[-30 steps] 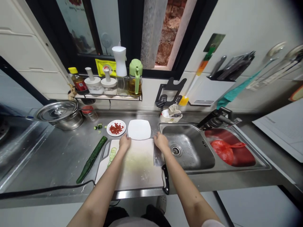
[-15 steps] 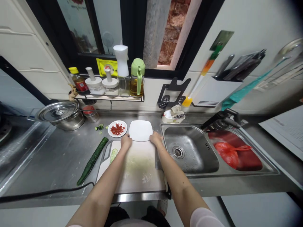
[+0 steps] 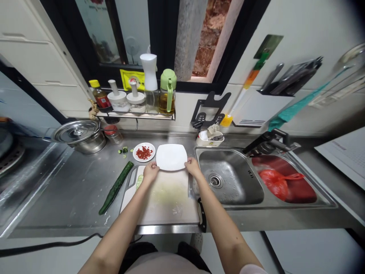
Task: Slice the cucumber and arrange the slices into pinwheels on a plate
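Observation:
Both hands grip a white square plate (image 3: 171,156) at the far edge of the white cutting board (image 3: 168,198). My left hand (image 3: 150,171) pinches its near left corner, and my right hand (image 3: 192,166) holds its near right corner. Cucumber slices (image 3: 139,181) lie on the board just left of my left hand. A knife with a black handle (image 3: 201,217) lies along the board's right edge. A long cucumber (image 3: 116,187) rests on the steel counter to the left of the board.
A small plate of chopped red chili (image 3: 144,152) sits left of the white plate, with cucumber ends (image 3: 123,150) beside it. A lidded steel pot (image 3: 80,134) stands at far left. The sink (image 3: 228,179) is right; a red bag (image 3: 275,182) fills the second basin.
My right hand moved left from the board's corner onto the plate's right corner. Both hands now hold the plate. The camera view shifted slightly.

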`<state>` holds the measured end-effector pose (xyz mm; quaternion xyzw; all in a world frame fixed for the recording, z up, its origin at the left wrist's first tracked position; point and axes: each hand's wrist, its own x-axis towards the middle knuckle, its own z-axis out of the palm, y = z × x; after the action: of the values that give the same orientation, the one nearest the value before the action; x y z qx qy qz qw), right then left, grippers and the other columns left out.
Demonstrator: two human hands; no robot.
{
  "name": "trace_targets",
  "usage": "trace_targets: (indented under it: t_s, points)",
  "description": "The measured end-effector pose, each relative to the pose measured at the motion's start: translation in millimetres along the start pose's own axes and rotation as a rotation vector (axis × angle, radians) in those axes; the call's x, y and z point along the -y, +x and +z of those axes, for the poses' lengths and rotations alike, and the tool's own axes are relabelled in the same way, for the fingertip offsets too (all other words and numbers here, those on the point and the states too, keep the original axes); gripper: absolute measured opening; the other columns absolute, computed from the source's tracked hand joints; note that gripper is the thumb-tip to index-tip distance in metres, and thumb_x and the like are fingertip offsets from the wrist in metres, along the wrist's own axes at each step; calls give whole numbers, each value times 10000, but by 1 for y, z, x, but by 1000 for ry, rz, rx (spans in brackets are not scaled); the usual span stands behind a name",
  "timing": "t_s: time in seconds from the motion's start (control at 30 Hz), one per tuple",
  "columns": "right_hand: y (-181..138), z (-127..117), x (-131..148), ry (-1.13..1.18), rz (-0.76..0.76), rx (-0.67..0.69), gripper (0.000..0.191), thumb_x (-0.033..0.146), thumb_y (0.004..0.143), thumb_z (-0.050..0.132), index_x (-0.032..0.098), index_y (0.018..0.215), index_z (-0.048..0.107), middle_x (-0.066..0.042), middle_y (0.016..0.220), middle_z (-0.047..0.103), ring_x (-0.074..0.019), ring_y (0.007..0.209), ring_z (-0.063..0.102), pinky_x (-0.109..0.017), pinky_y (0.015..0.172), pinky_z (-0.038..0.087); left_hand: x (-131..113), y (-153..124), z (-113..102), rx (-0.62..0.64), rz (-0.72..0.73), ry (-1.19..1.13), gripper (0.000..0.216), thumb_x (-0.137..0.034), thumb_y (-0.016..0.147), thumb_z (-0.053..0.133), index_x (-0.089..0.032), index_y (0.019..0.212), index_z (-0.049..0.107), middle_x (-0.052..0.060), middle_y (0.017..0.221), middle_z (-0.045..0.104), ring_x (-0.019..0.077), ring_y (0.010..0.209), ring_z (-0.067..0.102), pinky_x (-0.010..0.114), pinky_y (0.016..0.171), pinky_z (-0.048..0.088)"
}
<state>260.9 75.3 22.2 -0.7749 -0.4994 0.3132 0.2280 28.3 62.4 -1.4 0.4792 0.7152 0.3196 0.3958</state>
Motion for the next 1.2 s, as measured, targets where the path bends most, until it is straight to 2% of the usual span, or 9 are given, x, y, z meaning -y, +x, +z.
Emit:
trace_targets:
  t_s: [0.13,0.3,0.5,0.77,0.97,1.2]
  points:
    - [-31,3,-10,123,-31,17,315,195,726,486,135,1022,576,6,677,615,-150,621,570,-225,593,423,14,-30,-11,-15,5,-101,424,-239,681,572,-125,1078,670,0,692,648,138,655,602,233,667,468]
    - [-78,17,-28,137,-31,72,321,237,755,478,157,1059,545,26,616,575,-162,584,559,-235,578,426,44,-73,-25,14,-20,-215,433,-258,672,582,-107,1073,646,-21,658,604,124,585,569,237,624,470]
    - [-118,34,-43,104,-10,109,308,247,754,470,172,1045,535,18,624,586,-179,602,560,-250,595,427,79,-107,-36,23,4,-147,410,-307,697,571,-129,1060,643,-23,674,607,143,649,604,255,671,481]
    - [-129,44,-53,87,6,137,273,230,773,434,175,1025,523,18,666,600,-173,625,570,-239,617,422,84,-114,-39,0,-20,27,389,-293,717,575,-152,1071,659,-9,701,639,156,675,632,275,701,501]
    - [-128,46,-55,19,12,142,285,211,790,445,150,1054,532,22,656,604,-167,626,580,-235,637,416,88,-118,-38,3,-32,38,383,-269,714,583,-151,1069,663,-9,688,643,154,651,624,262,668,486]
    - [-132,40,-44,-70,65,178,277,164,815,463,150,1085,526,33,643,607,-156,655,599,-222,631,376,93,-119,-36,16,-36,66,390,-246,718,575,-153,1089,651,-12,717,654,141,633,614,255,675,476]
